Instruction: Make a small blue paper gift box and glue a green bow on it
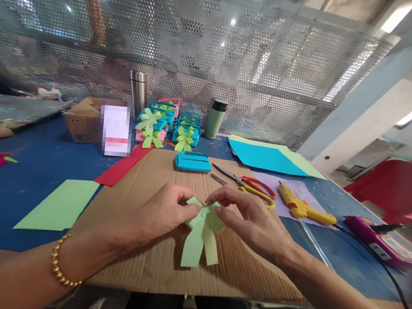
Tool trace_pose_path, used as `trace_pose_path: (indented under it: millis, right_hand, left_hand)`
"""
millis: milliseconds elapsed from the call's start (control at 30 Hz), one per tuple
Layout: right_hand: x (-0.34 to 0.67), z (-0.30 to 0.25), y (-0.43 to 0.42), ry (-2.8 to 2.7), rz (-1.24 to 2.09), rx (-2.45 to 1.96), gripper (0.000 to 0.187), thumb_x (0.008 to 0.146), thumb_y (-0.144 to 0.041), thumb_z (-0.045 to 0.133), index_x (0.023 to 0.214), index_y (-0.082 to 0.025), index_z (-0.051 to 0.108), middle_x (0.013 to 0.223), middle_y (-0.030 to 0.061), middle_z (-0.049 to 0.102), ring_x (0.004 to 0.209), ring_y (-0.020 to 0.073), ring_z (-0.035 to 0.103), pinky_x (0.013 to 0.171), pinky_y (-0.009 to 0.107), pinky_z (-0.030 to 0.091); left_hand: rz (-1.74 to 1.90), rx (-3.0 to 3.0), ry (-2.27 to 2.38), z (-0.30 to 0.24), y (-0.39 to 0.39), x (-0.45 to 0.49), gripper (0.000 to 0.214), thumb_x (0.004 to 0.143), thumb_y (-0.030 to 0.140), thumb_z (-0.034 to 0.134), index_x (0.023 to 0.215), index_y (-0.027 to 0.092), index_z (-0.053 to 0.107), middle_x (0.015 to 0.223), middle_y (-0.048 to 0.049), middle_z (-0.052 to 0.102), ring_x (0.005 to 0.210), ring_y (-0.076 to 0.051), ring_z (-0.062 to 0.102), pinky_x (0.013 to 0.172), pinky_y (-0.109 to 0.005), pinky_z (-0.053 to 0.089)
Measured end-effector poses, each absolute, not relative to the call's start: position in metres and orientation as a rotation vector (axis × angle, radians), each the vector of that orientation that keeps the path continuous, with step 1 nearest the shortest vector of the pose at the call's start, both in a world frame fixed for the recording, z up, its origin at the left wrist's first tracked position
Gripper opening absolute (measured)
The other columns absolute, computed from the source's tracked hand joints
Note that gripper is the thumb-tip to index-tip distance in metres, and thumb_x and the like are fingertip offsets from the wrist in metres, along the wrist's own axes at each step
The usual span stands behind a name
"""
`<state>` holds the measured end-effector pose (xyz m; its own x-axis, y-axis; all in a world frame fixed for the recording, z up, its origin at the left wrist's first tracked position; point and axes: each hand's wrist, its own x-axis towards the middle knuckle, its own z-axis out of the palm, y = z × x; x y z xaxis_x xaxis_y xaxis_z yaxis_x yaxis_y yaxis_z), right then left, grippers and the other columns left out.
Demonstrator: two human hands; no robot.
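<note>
A light green paper bow (196,239) is held just over the cardboard sheet (126,258), its two tails hanging toward me. My left hand (168,207) pinches the bow's left loop between thumb and fingers. On the other side, my right hand (246,215) has its thumb and fingertips closed on the right loop. Beyond the hands lies a small blue folded paper basket (193,162). Scissors (250,183) with red and yellow handles rest right of it, close to my right hand.
A yellow glue gun (303,207) and a purple power strip (381,242) with cords lie at right. Blue paper (270,155), green paper (57,204) and a red strip (125,165) lie around the cardboard. Decorated baskets (158,122), a steel flask (138,92), a green bottle (216,120) and a box (81,125) stand behind.
</note>
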<state>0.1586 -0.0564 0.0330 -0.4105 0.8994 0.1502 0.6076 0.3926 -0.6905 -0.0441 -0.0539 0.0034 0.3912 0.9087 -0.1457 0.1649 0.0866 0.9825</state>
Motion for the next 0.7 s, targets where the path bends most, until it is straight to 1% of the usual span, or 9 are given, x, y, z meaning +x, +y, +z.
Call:
trace_pose_path:
  millis: [133,367,500,700]
  right_hand:
    - [0.1584,0.0317,-0.0586,-2.188,0.636,-1.191,0.019,0.085,-0.015,0.055,0.093,-0.023,0.071,0.094,0.0012,0.073,0.087,0.0178,0.066,0.080,0.031,0.049]
    - [0.1595,0.0299,-0.0584,-2.278,0.510,-1.079,0.023,0.086,-0.010,0.054,0.095,-0.023,0.072,0.098,0.0016,0.073,0.090,0.0164,0.066,0.083,0.030,0.049]
    - [0.1622,0.0279,-0.0584,-2.355,0.380,-1.019,0.022,0.088,-0.010,0.054,0.097,-0.021,0.070,0.102,0.0033,0.070,0.095,0.0173,0.065,0.089,0.035,0.047]
    - [0.1657,0.0267,-0.0574,-2.450,0.242,-0.924,0.026,0.089,-0.009,0.055,0.105,-0.022,0.070,0.108,0.0066,0.067,0.100,0.0209,0.063,0.088,0.039,0.048]
  left_hand:
    - [0.744,1.361,0.993,0.0021,-0.0532,-0.0430,0.014,0.082,0.025,0.061,0.072,0.015,0.059,0.063,0.0018,0.059,0.054,-0.012,0.059,0.050,-0.022,0.048]
    - [0.742,1.360,1.024,0.0022,-0.0537,-0.0452,0.012,0.081,0.025,0.061,0.073,0.016,0.059,0.063,0.0015,0.059,0.056,-0.013,0.060,0.051,-0.023,0.049]
    - [0.737,1.385,1.030,0.0052,-0.0544,-0.0453,0.012,0.081,0.024,0.060,0.072,0.016,0.060,0.064,0.0016,0.059,0.057,-0.013,0.060,0.051,-0.023,0.048]
    - [0.723,1.369,1.006,0.0041,-0.0533,-0.0460,0.016,0.081,0.027,0.058,0.069,0.016,0.058,0.062,0.0017,0.058,0.054,-0.012,0.057,0.050,-0.022,0.045]
